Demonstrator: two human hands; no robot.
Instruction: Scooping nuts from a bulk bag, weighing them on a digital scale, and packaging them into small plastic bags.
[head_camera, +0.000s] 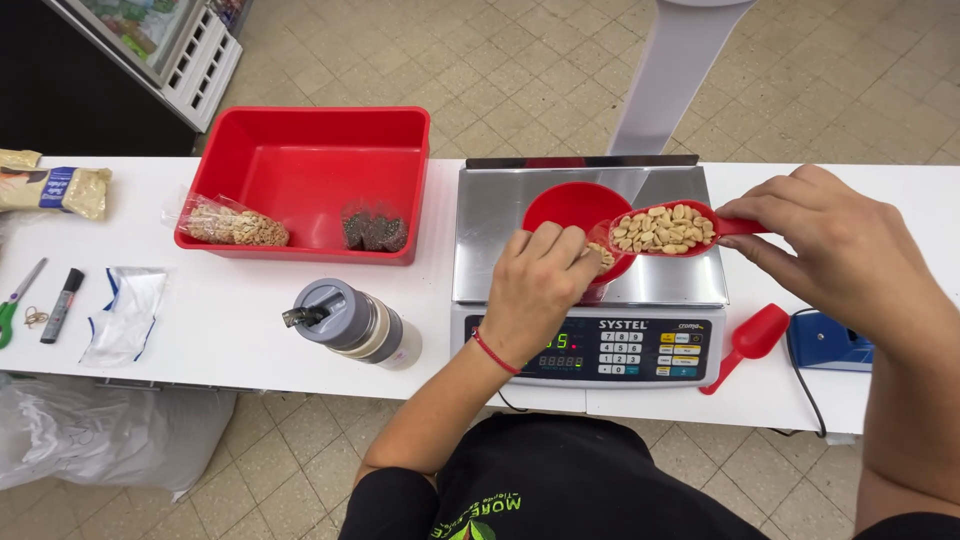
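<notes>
A red scoop (665, 228) heaped with peanuts is pinched by the handle in the right hand (835, 245), held over a red bowl (570, 208) on the weighing scale (480, 240). The left hand (535, 285) grips the bowl's near rim. Tipping is judged underway; a slow tilt is called for. A spare scoop (750, 340) and flask (350, 322) lie nearby, unobstructing.

Left hand (535, 290) hides bowl (575, 208) contents (mostly).

Counted: two red scoops (662, 228) (748, 342), one scale (590, 300), one red tub (305, 180), one bottle (352, 322), two filled bags (232, 224) (374, 228), one marker (62, 304).
</notes>
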